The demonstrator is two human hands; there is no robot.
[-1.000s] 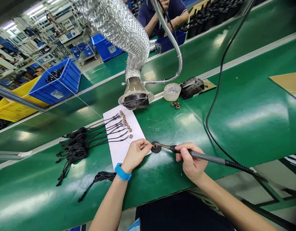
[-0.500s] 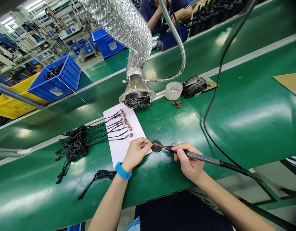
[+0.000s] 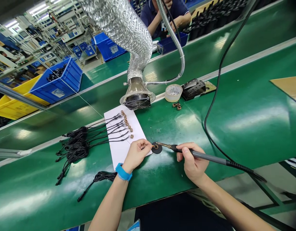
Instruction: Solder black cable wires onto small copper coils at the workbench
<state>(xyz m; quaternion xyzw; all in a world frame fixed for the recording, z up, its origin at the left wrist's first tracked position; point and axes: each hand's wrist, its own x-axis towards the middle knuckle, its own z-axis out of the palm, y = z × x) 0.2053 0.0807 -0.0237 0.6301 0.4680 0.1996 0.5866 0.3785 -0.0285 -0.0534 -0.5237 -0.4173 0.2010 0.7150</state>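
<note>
My left hand (image 3: 137, 153) pinches a thin wire end at the left edge of a round black pad (image 3: 157, 149). A small copper-coloured ring (image 3: 155, 146) rests on that pad. In my right hand (image 3: 193, 162) is a grey and black soldering iron (image 3: 210, 157), its metal tip (image 3: 163, 144) pointing left over the pad's upper part. Left of the pad lies a white sheet (image 3: 117, 157) bearing black cable ends and a row of small coils (image 3: 126, 121). One black cable (image 3: 103, 175) runs up to my left wrist, partly hidden.
Above the sheet hangs a fume duct (image 3: 137, 93) with a fan. A round tub (image 3: 173, 93), small coils (image 3: 177, 105) and a black stand (image 3: 194, 88) sit behind. Bundled cables (image 3: 77, 144) lie left. Blue bin (image 3: 58, 80) stands farther back; a person (image 3: 155, 19) sits opposite.
My right hand and the soldering iron have moved slightly right, and the tip has lifted off toward the pad's upper edge, uncovering the ring. My left hand has hardly moved.
</note>
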